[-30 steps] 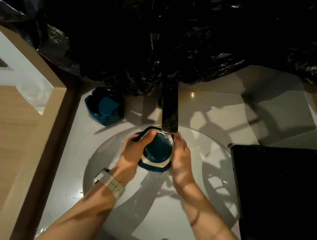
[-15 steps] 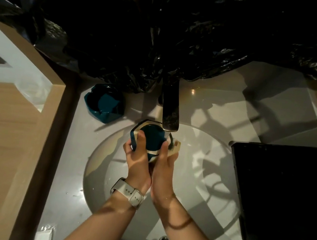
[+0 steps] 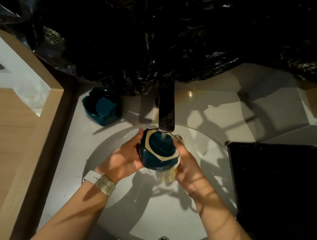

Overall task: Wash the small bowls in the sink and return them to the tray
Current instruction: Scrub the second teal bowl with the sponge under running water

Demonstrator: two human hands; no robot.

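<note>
Two hands, left (image 3: pixel 124 158) and right (image 3: pixel 189 165), clasp a glossy teal hexagonal bowl (image 3: pixel 158 151) under the flat spout (image 3: pixel 167 111)

The teal hexagonal bowl (image 3: pixel 157 153) looks like glossy glazed ceramic with a bare, matt cream rim. The second teal glazed bowl (image 3: pixel 102 106) shines the same way. The flat metal tap (image 3: pixel 166 113) has a dull brushed sheen. The round white basin (image 3: pixel 162 215) is smooth and glossy, the pale counter (image 3: pixel 83 150) smooth. Crinkled black plastic sheeting (image 3: pixel 163 31) glints above. The black tray (image 3: pixel 283 193) looks matt, and the side panel (image 3: pixel 3 141) shows light wood grain.
</note>
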